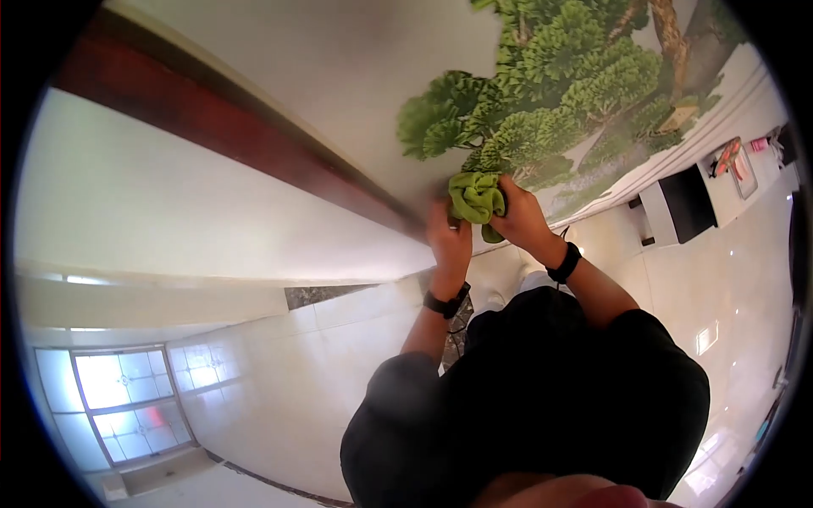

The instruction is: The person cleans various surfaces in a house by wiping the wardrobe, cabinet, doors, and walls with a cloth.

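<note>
A crumpled green cloth is bunched up against the wall, just below the painted trees. My right hand grips its right side, with the fingers closed on the fabric. On the cloth's left side, my left hand has curled fingers and its thumb against the fabric; part of its grip is hidden. That hand is close to the lower end of the dark red trim. Both wrists carry dark bands.
A wall picture of green trees covers the upper right. A white cabinet with a dark panel stands to the right, with a tray on top. Shiny tiles cover the floor. A window is at lower left.
</note>
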Demonstrator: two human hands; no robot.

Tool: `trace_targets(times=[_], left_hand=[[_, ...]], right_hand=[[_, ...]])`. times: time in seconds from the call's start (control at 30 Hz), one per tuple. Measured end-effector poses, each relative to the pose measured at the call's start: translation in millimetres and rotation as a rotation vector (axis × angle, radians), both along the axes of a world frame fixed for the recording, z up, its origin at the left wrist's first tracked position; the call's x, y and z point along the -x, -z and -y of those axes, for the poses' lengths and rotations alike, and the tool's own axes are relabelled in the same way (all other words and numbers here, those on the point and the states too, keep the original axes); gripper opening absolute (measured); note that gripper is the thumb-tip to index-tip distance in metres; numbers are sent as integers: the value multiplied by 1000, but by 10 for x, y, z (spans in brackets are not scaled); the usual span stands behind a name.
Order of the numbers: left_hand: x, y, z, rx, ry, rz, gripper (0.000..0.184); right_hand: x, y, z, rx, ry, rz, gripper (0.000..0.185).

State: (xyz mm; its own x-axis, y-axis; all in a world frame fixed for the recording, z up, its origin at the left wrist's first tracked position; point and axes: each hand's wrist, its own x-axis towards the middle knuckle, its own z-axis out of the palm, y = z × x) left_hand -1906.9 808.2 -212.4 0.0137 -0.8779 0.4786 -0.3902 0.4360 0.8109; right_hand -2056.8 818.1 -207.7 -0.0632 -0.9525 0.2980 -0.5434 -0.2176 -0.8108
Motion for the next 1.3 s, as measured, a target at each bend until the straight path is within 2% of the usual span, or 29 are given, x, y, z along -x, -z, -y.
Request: trace_targets(times=[0.3,0.4,0.6,0.7,0.8,0.83,1.03,1.13,1.2,1.23,1.3], left_hand=[[363,151,55,12,-9,47,38],[631,69,62,-70,26,-30,38],[1649,-155,130,147,5,-69,35],[2312,-216,202,348,23,-55,35],[2889,-280,163,409,-8,125,38],[3022,-264,135,327,59,99,40],[3277,165,-37,177,-15,149,39],[3102,267,-108,-152,-43,73,38],[2969,275,-163,-206,-145,3,37],[2899,271,-175,-229,-192,-32,37],[2748,267,-167,-100,-299,-24,37]], right_hand=[[458,-96,-23,-66,-22,155,48],[753,-189,-28,-72,-41,195,49],[1723,-407,-43,53,-50,269,51],[2346,-397,-30,113,5,228,50],[2839,-372,-90,137,41,296,48],[2972,-333,-112,129,63,290,48],[3237,151,-171,-7,36,232,49],[3169,324,-95,17,-44,67,49],[3037,319,-61,92,-122,-15,49],[2973,203,-46,35,-151,-65,49],[2841,51,6,101,-213,-24,53]])
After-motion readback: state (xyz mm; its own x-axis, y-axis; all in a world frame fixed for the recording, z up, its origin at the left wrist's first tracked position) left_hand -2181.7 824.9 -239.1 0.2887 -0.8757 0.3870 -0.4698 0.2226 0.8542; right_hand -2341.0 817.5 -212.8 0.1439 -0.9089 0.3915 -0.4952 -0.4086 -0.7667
